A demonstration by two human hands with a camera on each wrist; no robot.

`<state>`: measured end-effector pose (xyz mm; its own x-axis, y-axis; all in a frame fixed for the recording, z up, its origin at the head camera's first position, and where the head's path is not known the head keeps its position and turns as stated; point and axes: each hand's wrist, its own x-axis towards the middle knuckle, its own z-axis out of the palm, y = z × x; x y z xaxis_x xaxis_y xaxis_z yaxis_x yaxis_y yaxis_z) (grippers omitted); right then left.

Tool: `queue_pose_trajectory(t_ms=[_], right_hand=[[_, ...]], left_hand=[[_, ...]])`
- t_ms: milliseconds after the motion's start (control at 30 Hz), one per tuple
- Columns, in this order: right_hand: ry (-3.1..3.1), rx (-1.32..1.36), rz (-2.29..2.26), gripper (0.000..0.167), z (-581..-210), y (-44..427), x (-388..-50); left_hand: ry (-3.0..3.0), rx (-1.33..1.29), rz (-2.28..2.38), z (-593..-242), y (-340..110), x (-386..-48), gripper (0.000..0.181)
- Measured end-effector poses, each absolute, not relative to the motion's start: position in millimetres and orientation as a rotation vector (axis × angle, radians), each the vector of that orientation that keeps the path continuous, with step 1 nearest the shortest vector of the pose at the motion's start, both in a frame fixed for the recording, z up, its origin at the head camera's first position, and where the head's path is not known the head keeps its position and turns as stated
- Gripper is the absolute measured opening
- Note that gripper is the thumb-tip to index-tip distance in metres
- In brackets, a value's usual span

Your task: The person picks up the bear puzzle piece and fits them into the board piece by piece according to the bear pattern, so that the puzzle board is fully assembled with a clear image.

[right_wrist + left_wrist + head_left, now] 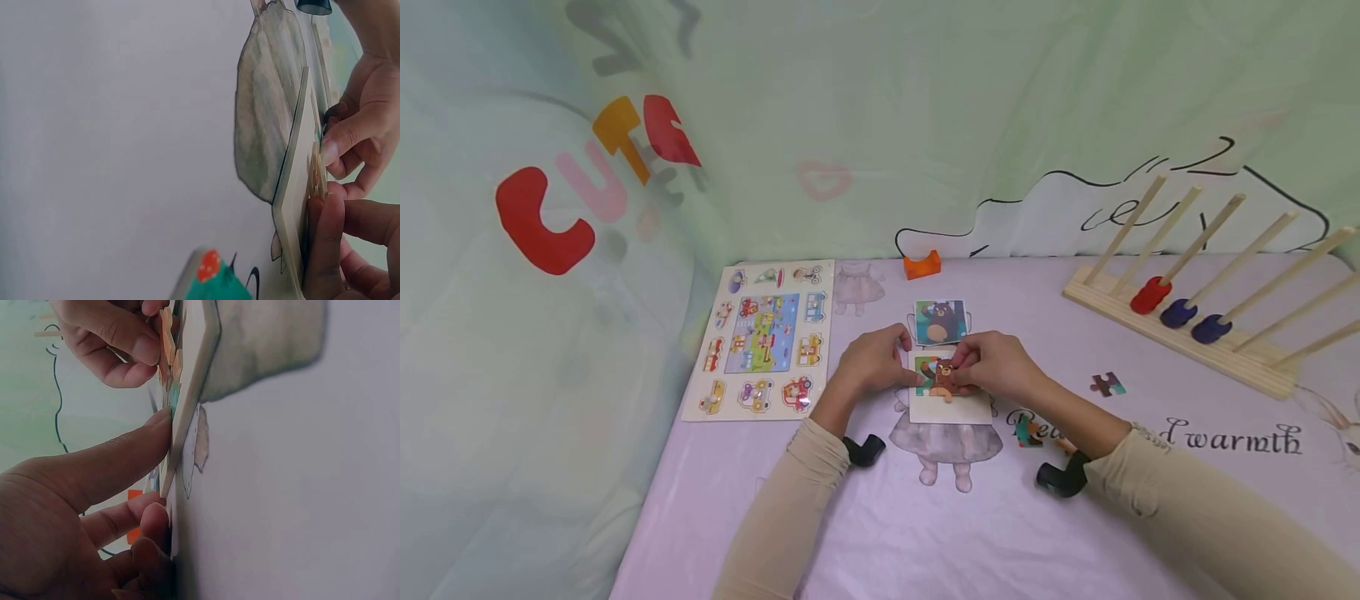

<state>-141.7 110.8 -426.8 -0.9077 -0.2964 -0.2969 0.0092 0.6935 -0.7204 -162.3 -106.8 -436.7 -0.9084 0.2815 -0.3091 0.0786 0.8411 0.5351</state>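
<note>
A pale tablecloth (865, 533) fills the lower frame; at centre my left hand (872, 364) grips the puzzle board (951, 412), my right hand (1000, 364) pinches a bear piece (943, 384). Pressed down misaligned, it could jam or tilt up.

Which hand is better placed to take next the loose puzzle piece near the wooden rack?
Probably the right hand, once it releases the bear piece: the loose piece lies to the right; the left hand, touching the board, is farther away.
</note>
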Motion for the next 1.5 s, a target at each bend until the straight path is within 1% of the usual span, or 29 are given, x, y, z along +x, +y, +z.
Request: queue_pose_trajectory(t_ms=[633,900,1133,1233,1300,1400,1500], right_hand=[[2.525,-0.219,-1.049,0.017,-424.6,107.8,-143.1],[2.522,-0.221,-1.029,0.015,-425.0,113.3,-143.2],[2.479,-0.262,-0.986,0.011,-424.8,115.4,-145.1],[2.476,-0.273,-0.965,0.012,-425.5,115.8,-146.1],[2.478,-0.284,-0.954,0.013,-426.0,116.4,-146.8],[2.480,-0.304,-0.946,0.016,-426.2,117.7,-147.5],[2.478,-0.310,-0.952,0.017,-425.7,118.7,-148.2]], left_hand=[[2.638,0.263,0.745,-437.4,-107.0,-162.6,0.044],[2.642,0.272,0.763,-435.5,-106.5,-161.5,0.048],[2.627,0.339,0.772,-434.9,-105.4,-159.1,0.027],[2.631,0.338,0.797,-435.2,-103.9,-158.0,0.022],[2.643,0.324,0.807,-436.1,-102.0,-157.1,0.022],[2.662,0.281,0.818,-436.9,-97.7,-155.0,0.030],[2.681,0.231,0.810,-436.5,-93.3,-152.8,0.033]])
